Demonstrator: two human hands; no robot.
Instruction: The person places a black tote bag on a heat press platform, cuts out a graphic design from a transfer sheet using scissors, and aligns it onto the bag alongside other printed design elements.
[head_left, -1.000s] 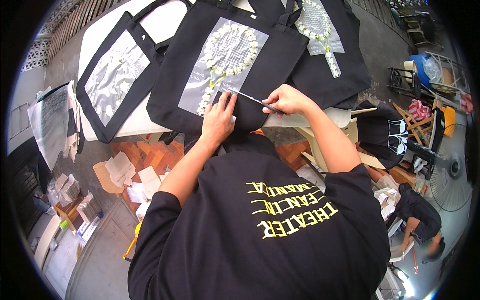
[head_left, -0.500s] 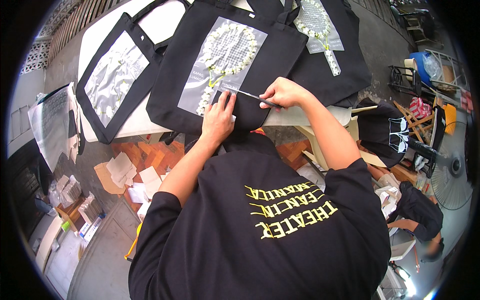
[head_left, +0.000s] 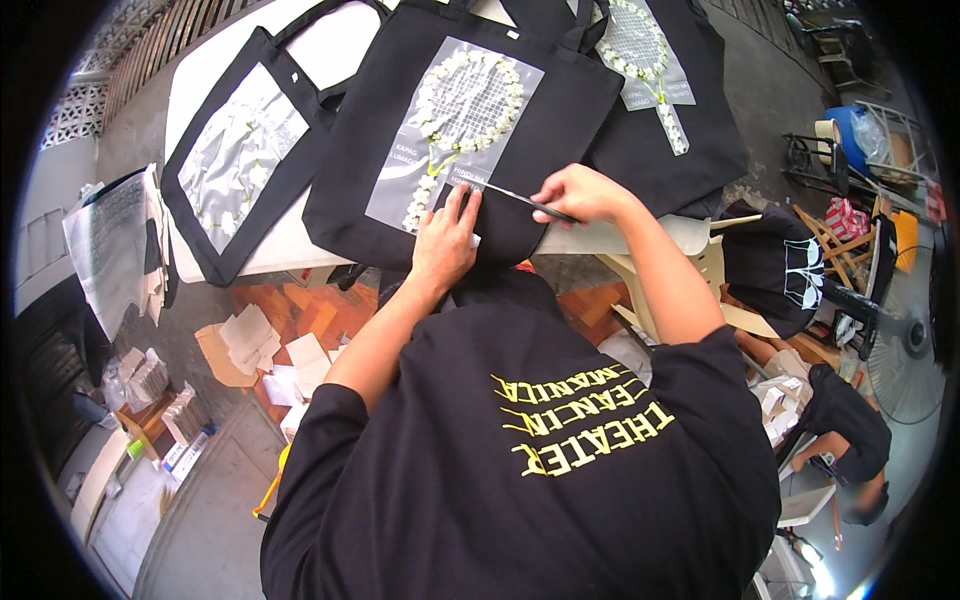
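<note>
A black tote bag [head_left: 345,200] lies on the white table. It bears a clear-edged print panel [head_left: 395,190] showing a ring of white flowers with a hanging strand. My left hand [head_left: 445,250] presses on the panel's lower right part, index and middle fingers stretched out flat beside small pale lettering. A bit of white [head_left: 474,241] shows by its palm; what it is I cannot tell. From the right, my right hand [head_left: 582,194] grips a slim pointed tool [head_left: 520,199], dark at the handle and light along its thin end. Its tip reaches the panel near my left fingertips.
Left of it lies another black tote [head_left: 222,262] with a crumpled-looking floral panel; a third printed tote [head_left: 690,160] lies to the right. The white table [head_left: 195,75] ends just before me. A plastic chair [head_left: 637,285], a fan [head_left: 905,335] and another person [head_left: 845,420] are at right.
The whole view has shifted slightly, so things sit a little further right and lower. My left fingers stay pressed on the panel; the right hand still grips the slim tool.
</note>
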